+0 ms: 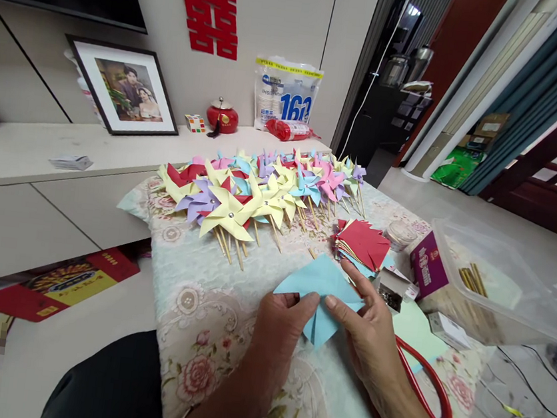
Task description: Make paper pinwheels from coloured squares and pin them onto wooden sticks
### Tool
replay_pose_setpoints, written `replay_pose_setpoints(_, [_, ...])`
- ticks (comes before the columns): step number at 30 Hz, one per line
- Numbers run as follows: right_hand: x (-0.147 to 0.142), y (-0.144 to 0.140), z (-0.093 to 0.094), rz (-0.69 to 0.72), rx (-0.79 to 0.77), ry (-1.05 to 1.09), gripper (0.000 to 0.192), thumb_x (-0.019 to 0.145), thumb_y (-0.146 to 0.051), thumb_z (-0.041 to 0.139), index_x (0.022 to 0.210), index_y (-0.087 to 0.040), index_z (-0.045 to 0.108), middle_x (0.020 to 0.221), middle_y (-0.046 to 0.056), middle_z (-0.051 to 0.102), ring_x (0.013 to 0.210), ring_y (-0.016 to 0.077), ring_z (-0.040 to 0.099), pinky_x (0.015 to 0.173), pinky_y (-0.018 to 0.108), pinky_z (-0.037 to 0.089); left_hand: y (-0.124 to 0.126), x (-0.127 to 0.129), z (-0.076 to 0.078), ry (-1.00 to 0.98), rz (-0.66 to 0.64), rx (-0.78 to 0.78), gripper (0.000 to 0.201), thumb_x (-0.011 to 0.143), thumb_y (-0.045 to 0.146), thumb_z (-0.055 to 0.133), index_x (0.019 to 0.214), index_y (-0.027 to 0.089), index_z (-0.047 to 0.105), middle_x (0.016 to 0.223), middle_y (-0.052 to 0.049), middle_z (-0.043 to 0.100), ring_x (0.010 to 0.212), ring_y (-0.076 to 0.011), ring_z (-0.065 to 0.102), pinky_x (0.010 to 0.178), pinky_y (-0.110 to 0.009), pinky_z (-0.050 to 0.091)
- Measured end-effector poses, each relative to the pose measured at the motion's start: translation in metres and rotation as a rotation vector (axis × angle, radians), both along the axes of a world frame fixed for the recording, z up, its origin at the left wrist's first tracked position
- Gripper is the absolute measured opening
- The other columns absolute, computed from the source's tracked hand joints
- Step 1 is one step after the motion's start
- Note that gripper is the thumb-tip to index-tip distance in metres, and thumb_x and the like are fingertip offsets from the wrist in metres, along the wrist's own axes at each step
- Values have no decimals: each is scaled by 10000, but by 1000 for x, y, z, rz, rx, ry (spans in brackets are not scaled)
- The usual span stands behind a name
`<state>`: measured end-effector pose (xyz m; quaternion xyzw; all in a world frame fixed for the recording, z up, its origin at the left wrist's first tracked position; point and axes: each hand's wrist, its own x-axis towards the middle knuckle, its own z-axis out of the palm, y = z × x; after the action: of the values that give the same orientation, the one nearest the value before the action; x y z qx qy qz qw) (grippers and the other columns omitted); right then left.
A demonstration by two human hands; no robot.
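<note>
Both of my hands hold a light blue paper square (318, 282) with cut corners, low over the floral tablecloth (205, 321). My left hand (278, 326) pinches its near left part; my right hand (370, 330) presses fingers on its right side. Just beyond the blue paper lies a stack of cut paper squares (363, 244) with red on top. Farther back, several finished paper pinwheels (260, 193) on wooden sticks lie spread across the table in yellow, purple, pink, blue and red.
A clear plastic box (495, 287) with wooden sticks, a purple carton (427, 269) and a small box of pins (392, 290) stand at the right. Red-handled scissors (432, 387) lie under my right wrist. A low cabinet (28, 153) with a framed photo sits at the left.
</note>
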<state>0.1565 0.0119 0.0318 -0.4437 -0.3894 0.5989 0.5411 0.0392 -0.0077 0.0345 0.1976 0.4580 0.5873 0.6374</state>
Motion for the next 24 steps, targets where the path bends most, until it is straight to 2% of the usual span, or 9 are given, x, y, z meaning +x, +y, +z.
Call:
replay_pose_setpoints(6, [0, -1, 2, -36, -16, -31, 815, 586, -304, 917, 1325, -217, 585, 1044, 77, 770, 778, 245, 727, 661, 360, 593, 1, 1, -7, 50, 8, 19, 110, 613, 252, 798, 673, 170, 758, 667, -29, 729, 634, -199, 648, 612, -279, 483])
replay_pose_setpoints(13, [1, 0, 2, -44, -23, -31, 830, 571, -298, 911, 1328, -202, 585, 924, 57, 785, 704, 234, 716, 644, 356, 582, -1, 3, -4, 69, 10, 16, 107, 623, 255, 780, 689, 174, 757, 719, -41, 753, 731, -241, 684, 629, -291, 511])
replay_pose_setpoints(19, [1, -1, 3, -32, -3, -34, 789, 611, -297, 886, 1333, -211, 580, 984, 73, 784, 792, 253, 726, 682, 357, 577, -3, 6, 0, 56, 10, 35, 110, 637, 219, 746, 734, 169, 761, 728, -42, 757, 740, -234, 688, 695, -310, 521])
replay_pose_setpoints(24, [2, -1, 2, -18, 18, -68, 744, 644, -322, 877, 1323, -227, 588, 1051, 76, 759, 842, 255, 710, 722, 378, 576, -2, 3, 2, 56, -17, 10, 104, 605, 212, 761, 693, 159, 752, 671, -43, 737, 649, -217, 656, 638, -308, 497])
